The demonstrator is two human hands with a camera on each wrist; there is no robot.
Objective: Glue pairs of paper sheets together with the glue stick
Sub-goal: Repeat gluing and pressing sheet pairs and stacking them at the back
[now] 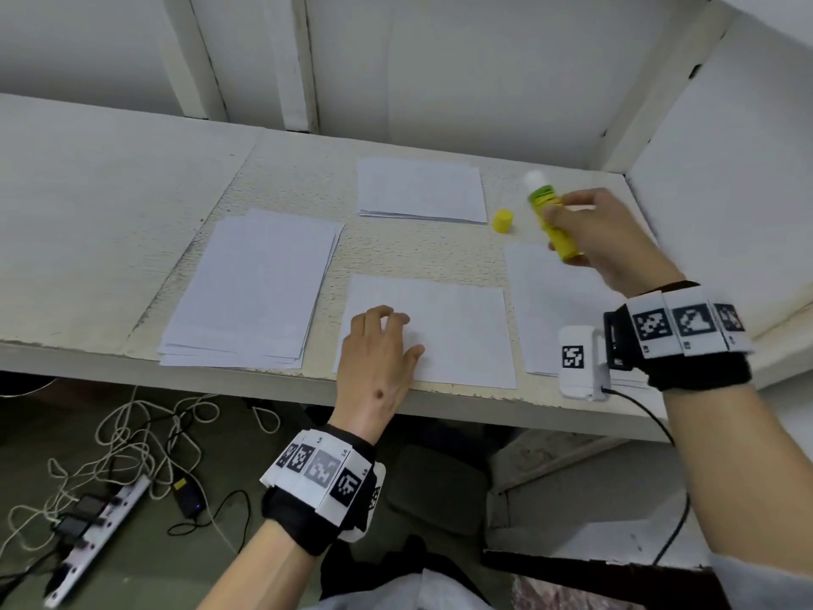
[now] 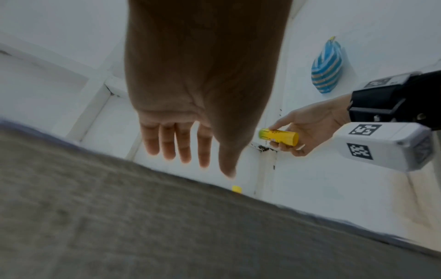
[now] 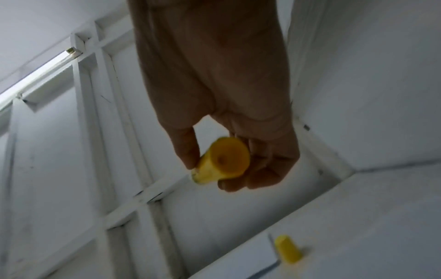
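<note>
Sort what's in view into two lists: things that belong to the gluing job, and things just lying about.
Part of the job:
- glue stick, uncapped, gripped by the right hand
- yellow cap, standing on the table
- centre sheet under the left hand
- left paper stack
- far paper stack
- right paper stack

Just lying about:
- power strip and cables on the floor
- blue striped bag

**Yellow and green among the whites**

The glue stick (image 1: 555,222) is yellow with a green band near its white tip; its cap (image 1: 503,221) is plain yellow. The paper sheets (image 1: 429,330) are white on an off-white, speckled worktop (image 1: 110,204). Both wristbands (image 1: 319,486) are black, carrying white tiles with black-and-white square codes. A bag (image 2: 326,68) shows blue and pale stripes. The floor cables (image 1: 145,429) are white and black.
</note>
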